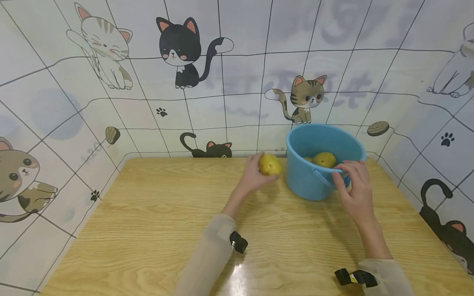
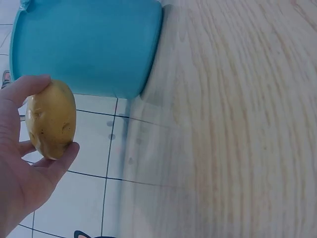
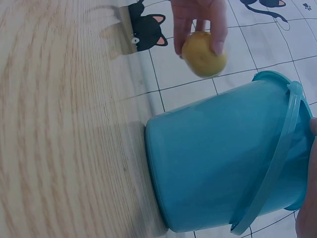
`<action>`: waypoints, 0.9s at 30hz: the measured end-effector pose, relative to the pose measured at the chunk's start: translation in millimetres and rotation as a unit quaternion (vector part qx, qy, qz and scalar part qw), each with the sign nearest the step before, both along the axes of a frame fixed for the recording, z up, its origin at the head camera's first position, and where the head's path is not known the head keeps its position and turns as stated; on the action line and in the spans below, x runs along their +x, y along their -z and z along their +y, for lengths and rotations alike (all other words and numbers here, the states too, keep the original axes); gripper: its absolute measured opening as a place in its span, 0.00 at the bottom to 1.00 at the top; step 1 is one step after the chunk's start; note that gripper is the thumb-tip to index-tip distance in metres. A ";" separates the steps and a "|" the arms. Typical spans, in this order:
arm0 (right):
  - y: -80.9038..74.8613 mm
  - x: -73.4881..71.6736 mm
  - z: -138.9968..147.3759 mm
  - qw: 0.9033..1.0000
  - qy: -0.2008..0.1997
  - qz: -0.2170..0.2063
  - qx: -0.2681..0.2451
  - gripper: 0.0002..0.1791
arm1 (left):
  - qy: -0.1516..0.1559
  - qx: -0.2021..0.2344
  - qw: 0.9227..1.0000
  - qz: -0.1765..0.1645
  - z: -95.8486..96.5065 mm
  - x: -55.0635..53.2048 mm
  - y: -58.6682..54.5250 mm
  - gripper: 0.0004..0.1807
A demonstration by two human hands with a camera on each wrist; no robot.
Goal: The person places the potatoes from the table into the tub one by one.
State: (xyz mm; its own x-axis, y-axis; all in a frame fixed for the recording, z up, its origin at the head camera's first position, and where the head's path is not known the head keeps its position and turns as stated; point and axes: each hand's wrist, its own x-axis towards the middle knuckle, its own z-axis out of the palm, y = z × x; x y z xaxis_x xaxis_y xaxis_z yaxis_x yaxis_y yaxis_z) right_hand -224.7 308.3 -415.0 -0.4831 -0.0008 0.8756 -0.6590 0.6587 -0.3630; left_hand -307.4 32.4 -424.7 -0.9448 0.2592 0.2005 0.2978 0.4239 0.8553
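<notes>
A yellow potato (image 1: 270, 165) is held in my left hand (image 1: 254, 174), between thumb and fingers, just left of a blue bucket (image 1: 307, 183). The left wrist view shows the potato (image 2: 52, 119) gripped at its two ends, apart from the bucket (image 2: 89, 44). With thumb and fingers my right hand (image 1: 356, 189) pinches the bucket's front right rim. Inside the bucket lie potatoes (image 1: 324, 159), one in plain sight and another partly hidden by the wall. The bucket's handle (image 3: 272, 168) hangs down along its side. Only an edge of the right hand (image 3: 308, 193) enters the right wrist view.
The bucket stands on a wood-grain table (image 1: 177, 205), near its back right. Behind and on both sides rise white walls (image 1: 244, 78) with grid lines and cartoon cats. A small black device (image 1: 238, 242) is strapped to the left sleeve, another (image 1: 355, 278) to the right.
</notes>
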 end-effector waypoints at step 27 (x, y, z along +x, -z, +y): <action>3.2 -1.2 5.2 1.000 0.001 -0.008 0.005 0.18 | 0.003 0.113 0.991 0.071 8.4 14.9 -58.0 0.51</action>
